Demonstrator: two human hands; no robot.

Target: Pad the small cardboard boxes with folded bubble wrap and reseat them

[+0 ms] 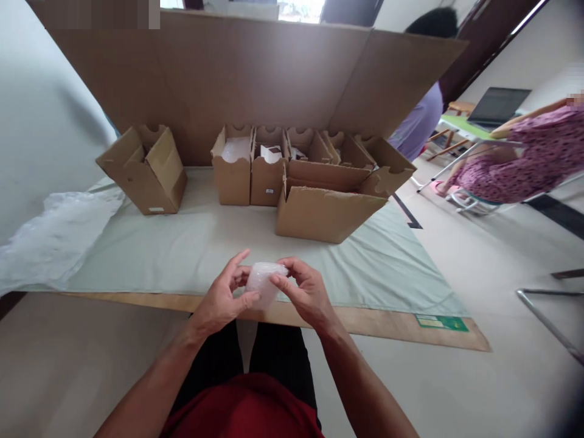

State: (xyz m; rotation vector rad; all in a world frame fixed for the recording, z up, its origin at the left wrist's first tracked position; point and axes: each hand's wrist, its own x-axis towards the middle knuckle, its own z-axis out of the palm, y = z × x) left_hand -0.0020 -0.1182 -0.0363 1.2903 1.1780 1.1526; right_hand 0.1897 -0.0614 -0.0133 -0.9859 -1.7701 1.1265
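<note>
Between my hands, just over the table's front edge, is a small bundle in whitish translucent wrap (264, 285); it looks like bubble wrap, and what lies inside is hidden. My left hand (227, 296) holds its left side, thumb low in front and the forefinger raised. On the other side my right hand (305, 288) pinches the upper right edge between thumb and fingers. Beyond the hands, an open cardboard box (326, 213) lies slantwise on the pale green cloth (214, 234).
Upright cardboard bins, one with translucent wrap (236, 149), stand along a tall cardboard panel (274, 79). Another bin (159, 167) stands apart at left. A loose sheet of bubble wrap (59, 234) covers the table's left end. Two people sit beyond at right, near a laptop (499, 106).
</note>
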